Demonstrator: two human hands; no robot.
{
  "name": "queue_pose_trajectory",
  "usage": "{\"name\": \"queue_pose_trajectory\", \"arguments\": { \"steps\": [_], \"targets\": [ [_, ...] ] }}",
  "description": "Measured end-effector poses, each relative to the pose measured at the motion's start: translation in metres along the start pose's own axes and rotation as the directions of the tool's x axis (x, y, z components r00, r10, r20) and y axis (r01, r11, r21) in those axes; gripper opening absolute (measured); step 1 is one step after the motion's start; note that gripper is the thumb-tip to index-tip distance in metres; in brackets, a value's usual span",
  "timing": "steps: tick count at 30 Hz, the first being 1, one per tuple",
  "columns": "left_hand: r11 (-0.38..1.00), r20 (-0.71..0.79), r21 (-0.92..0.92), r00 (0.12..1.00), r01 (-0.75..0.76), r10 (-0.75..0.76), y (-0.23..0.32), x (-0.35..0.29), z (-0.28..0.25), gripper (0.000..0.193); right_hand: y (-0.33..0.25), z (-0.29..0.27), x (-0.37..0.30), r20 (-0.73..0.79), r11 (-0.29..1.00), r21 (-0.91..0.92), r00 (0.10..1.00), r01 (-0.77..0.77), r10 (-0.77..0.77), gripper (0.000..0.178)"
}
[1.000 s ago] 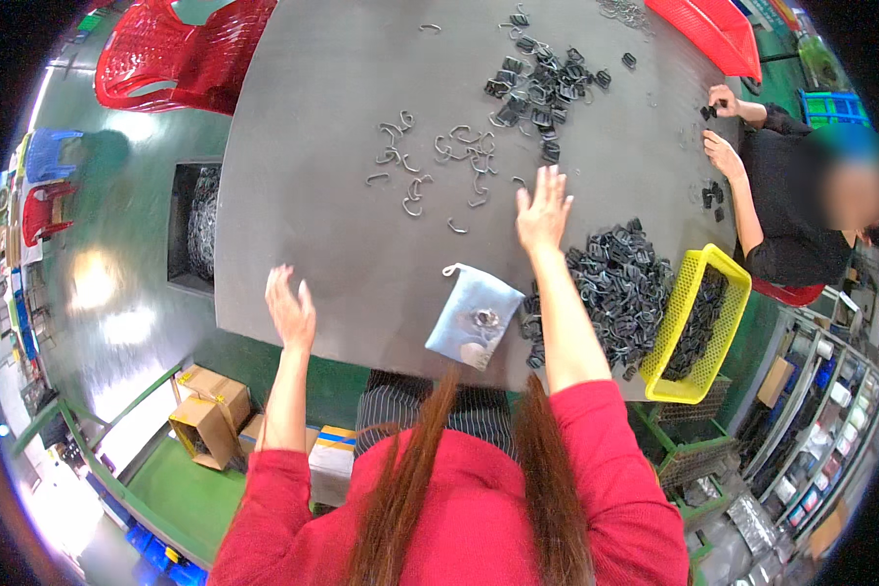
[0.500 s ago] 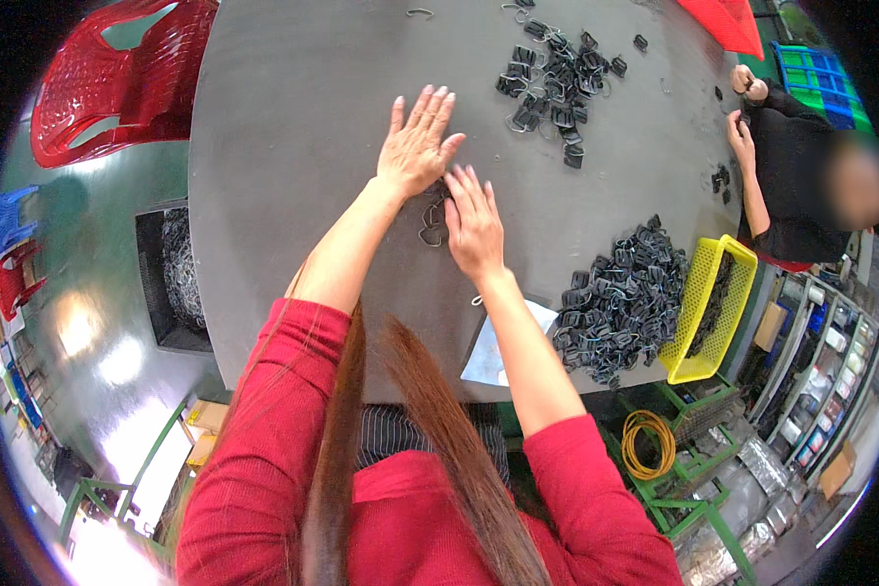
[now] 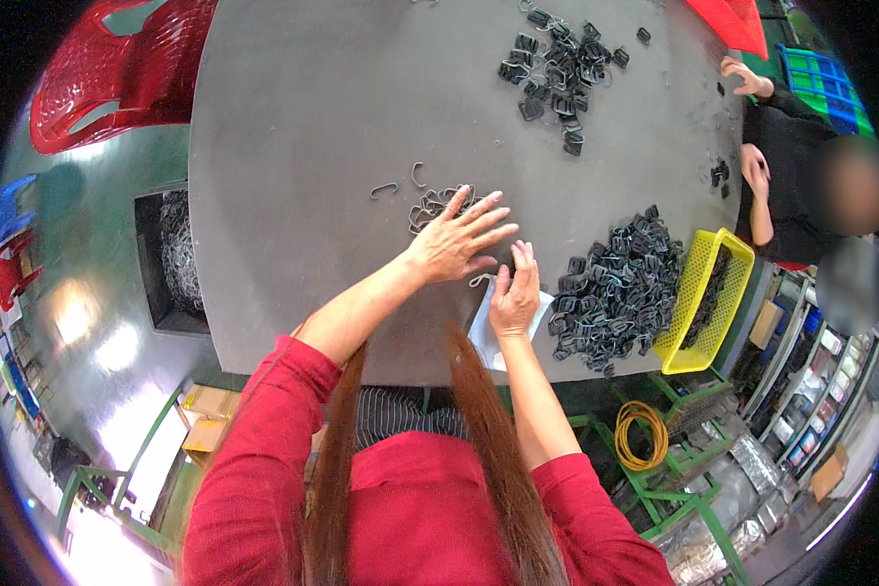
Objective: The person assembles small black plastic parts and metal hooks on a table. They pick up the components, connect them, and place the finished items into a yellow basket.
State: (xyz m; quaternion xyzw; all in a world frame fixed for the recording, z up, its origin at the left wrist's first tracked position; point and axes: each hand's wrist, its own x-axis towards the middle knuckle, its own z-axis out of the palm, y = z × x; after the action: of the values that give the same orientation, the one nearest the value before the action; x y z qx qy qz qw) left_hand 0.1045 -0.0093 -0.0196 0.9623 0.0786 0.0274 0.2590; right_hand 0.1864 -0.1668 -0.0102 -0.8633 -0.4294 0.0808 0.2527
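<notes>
My left hand [image 3: 451,244] lies palm down with its fingers spread, at the near side of a small heap of metal hooks [image 3: 428,209]. Its fingertips partly cover the heap's right side. Two loose hooks lie just beyond, one of them a bent wire hook [image 3: 384,190]. My right hand [image 3: 518,301] is turned on edge with fingers stretched out and holds nothing that I can see. Below it rests a pale blue face mask [image 3: 483,327], partly hidden by that hand. To its right is a large pile of black plastic buckles with metal hooks [image 3: 620,293].
A smaller group of black buckles [image 3: 562,78] lies farther back on the grey table [image 3: 293,127]. A yellow basket [image 3: 698,332] stands at the right edge. A co-worker in black [image 3: 801,146] sits there. A black crate of metal pieces [image 3: 176,264] is on the left.
Both hands have come nearer to me and to the right. The small heap of hooks, mostly covered before, now shows beyond my left hand. The co-worker's hands have shifted.
</notes>
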Motion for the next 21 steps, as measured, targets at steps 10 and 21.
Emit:
{"name": "queue_pose_trajectory", "arguments": {
  "steps": [10, 21],
  "targets": [
    [0.857, -0.338, 0.195, 0.853, 0.476, -0.397, -0.017, -0.004, 0.019, 0.05, -0.006, 0.0, 0.001, 0.005, 0.998, 0.001, 0.998, 0.061, -0.061, 0.032],
    [0.352, -0.593, 0.189, 0.392, 0.917, -0.703, -0.128, -0.195, -0.048, 0.048, -0.007, 0.001, -0.002, 0.027, 0.998, -0.022, 0.998, 0.054, -0.053, 0.034]
  ]
}}
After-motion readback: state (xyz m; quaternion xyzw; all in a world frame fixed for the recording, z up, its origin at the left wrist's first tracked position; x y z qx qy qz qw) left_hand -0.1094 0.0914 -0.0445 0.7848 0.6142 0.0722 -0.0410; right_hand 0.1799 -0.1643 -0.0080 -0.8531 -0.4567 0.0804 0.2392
